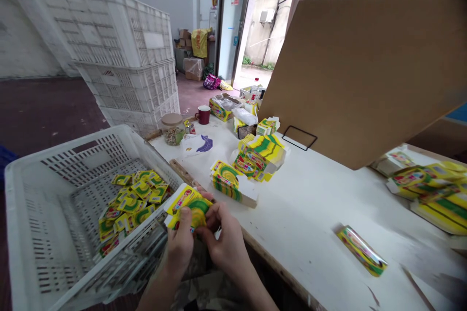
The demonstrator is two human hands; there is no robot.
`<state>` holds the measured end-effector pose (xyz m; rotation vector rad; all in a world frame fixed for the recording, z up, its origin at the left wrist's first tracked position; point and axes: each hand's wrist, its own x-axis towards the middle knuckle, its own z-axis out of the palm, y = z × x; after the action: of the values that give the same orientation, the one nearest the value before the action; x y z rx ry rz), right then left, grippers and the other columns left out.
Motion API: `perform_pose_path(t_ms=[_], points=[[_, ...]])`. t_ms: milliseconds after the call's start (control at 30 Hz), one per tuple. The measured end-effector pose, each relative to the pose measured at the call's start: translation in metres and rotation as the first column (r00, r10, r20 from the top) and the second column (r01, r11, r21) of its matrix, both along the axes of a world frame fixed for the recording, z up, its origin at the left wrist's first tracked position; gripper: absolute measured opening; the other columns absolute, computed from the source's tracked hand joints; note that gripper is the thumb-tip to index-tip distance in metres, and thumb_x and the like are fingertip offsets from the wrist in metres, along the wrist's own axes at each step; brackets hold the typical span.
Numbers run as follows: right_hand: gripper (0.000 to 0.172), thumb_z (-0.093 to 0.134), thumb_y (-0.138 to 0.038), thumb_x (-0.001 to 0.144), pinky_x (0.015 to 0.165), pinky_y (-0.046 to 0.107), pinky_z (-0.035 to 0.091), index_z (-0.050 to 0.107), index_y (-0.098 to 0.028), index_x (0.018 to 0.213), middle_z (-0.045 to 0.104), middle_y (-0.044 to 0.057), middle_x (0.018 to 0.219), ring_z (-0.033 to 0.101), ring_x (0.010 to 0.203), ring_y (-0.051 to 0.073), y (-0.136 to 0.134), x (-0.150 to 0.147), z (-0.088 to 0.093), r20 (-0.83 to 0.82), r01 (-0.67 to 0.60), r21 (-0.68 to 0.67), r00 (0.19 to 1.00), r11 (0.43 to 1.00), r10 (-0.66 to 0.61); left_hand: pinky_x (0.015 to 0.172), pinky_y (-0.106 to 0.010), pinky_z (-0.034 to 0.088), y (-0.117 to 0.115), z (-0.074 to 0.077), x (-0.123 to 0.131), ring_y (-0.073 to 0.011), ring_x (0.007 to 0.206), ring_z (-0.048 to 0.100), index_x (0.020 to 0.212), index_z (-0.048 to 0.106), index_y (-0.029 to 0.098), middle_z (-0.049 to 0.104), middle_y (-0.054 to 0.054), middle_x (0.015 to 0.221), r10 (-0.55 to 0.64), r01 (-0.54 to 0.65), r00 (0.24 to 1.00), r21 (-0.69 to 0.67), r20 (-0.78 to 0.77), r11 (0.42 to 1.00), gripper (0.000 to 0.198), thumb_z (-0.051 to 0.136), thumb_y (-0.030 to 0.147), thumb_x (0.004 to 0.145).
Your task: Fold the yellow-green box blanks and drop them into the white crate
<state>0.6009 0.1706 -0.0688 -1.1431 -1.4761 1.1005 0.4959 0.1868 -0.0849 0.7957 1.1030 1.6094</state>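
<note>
Near the table's front edge, my left hand (pixel 181 235) grips a flat yellow and green carton (pixel 185 200), thumb across its face. My right hand (pixel 220 227) pinches the lower right of the same carton, around a yellow-green piece whose outline is partly hidden by the fingers. To the left, a white plastic crate (pixel 85 158) holds several small yellow-green packets (pixel 140 188). Just beyond my hands a stack of flat cartons (pixel 228 180) lies on the white table (pixel 292 223), with a larger bundle of cartons (pixel 260 155) behind it.
A large cardboard sheet (pixel 359 73) leans over the table's far side. Stacked crates (pixel 124 48) stand at the left. A jar (pixel 172 129), a red mug (pixel 203 114) and an open box (pixel 223 106) sit farther back. One packet (pixel 362 250) and more cartons (pixel 430 189) lie right.
</note>
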Motion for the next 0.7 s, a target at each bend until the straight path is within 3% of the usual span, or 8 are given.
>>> perform_pose_path(t_ms=[100, 200, 300, 367, 433, 567, 700], points=[[0.020, 0.061, -0.013, 0.075, 0.057, 0.026, 0.033, 0.045, -0.022, 0.083, 0.048, -0.004, 0.069, 0.046, 0.062, 0.014, -0.001, 0.002, 0.001, 0.121, 0.015, 0.033, 0.992, 0.999, -0.018, 0.091, -0.041, 0.055, -0.001, -0.007, 0.001, -0.0294, 0.106, 0.064, 0.102, 0.068, 0.019, 0.072, -0.009, 0.095, -0.030, 0.030, 1.000, -0.001, 0.003, 1.000, 0.047, 0.060, 0.059, 0.080], [0.024, 0.063, -0.018, 0.074, 0.062, 0.027, 0.038, 0.046, -0.022, 0.090, 0.049, -0.003, 0.077, 0.046, 0.069, 0.014, 0.001, 0.003, 0.000, -0.069, -0.055, 0.008, 0.996, 0.998, 0.056, 0.090, -0.042, 0.055, -0.002, -0.016, -0.002, -0.0304, 0.108, 0.063, 0.104, 0.067, 0.019, 0.072, -0.009, 0.096, 0.005, -0.005, 1.000, -0.025, -0.017, 1.000, 0.046, 0.060, 0.057, 0.080], [0.032, 0.067, -0.028, 0.075, 0.067, 0.028, 0.041, 0.046, -0.022, 0.099, 0.050, 0.000, 0.088, 0.048, 0.075, 0.015, 0.003, 0.002, -0.001, -0.313, -0.130, -0.034, 0.943, 0.991, 0.113, 0.089, -0.042, 0.056, -0.001, -0.020, -0.003, -0.0302, 0.108, 0.063, 0.103, 0.066, 0.019, 0.071, -0.010, 0.100, 0.083, -0.087, 0.995, -0.071, -0.058, 0.994, 0.049, 0.058, 0.062, 0.079], [0.036, 0.068, -0.033, 0.076, 0.070, 0.029, 0.042, 0.047, -0.022, 0.102, 0.051, 0.001, 0.091, 0.049, 0.079, 0.016, 0.005, 0.001, -0.002, -0.381, -0.125, -0.037, 0.919, 0.991, 0.102, 0.090, -0.042, 0.055, 0.000, -0.019, -0.002, -0.0294, 0.107, 0.063, 0.100, 0.066, 0.019, 0.070, -0.010, 0.103, 0.068, -0.071, 0.997, -0.067, -0.039, 0.995, 0.050, 0.057, 0.064, 0.079], [0.036, 0.068, -0.033, 0.077, 0.071, 0.029, 0.042, 0.047, -0.022, 0.104, 0.052, 0.001, 0.088, 0.050, 0.078, 0.016, 0.006, 0.001, -0.003, -0.367, -0.106, -0.033, 0.926, 0.994, 0.086, 0.087, -0.041, 0.056, 0.001, -0.017, 0.000, -0.0286, 0.105, 0.063, 0.097, 0.065, 0.019, 0.069, -0.010, 0.104, 0.053, -0.052, 0.999, -0.079, 0.008, 0.996, 0.053, 0.058, 0.067, 0.077], [0.038, 0.068, -0.025, 0.076, 0.065, 0.028, 0.040, 0.044, -0.021, 0.104, 0.051, -0.003, 0.077, 0.048, 0.071, 0.015, 0.004, -0.001, -0.005, -0.267, -0.148, -0.032, 0.954, 0.989, 0.134, 0.076, -0.036, 0.057, 0.001, -0.009, 0.003, -0.0252, 0.093, 0.065, 0.100, 0.060, 0.020, 0.067, -0.008, 0.099, 0.150, -0.138, 0.987, -0.174, 0.060, 0.975, 0.061, 0.062, 0.072, 0.068], [0.036, 0.064, -0.023, 0.078, 0.063, 0.027, 0.037, 0.042, -0.021, 0.107, 0.052, -0.003, 0.076, 0.046, 0.069, 0.015, -0.001, -0.005, -0.009, -0.215, -0.198, -0.050, 0.959, 0.979, 0.183, 0.077, -0.032, 0.055, 0.001, -0.005, 0.002, -0.0204, 0.084, 0.062, 0.093, 0.057, 0.020, 0.062, -0.004, 0.086, 0.069, -0.069, 0.997, -0.035, 0.013, 0.997, 0.047, 0.056, 0.064, 0.077]])
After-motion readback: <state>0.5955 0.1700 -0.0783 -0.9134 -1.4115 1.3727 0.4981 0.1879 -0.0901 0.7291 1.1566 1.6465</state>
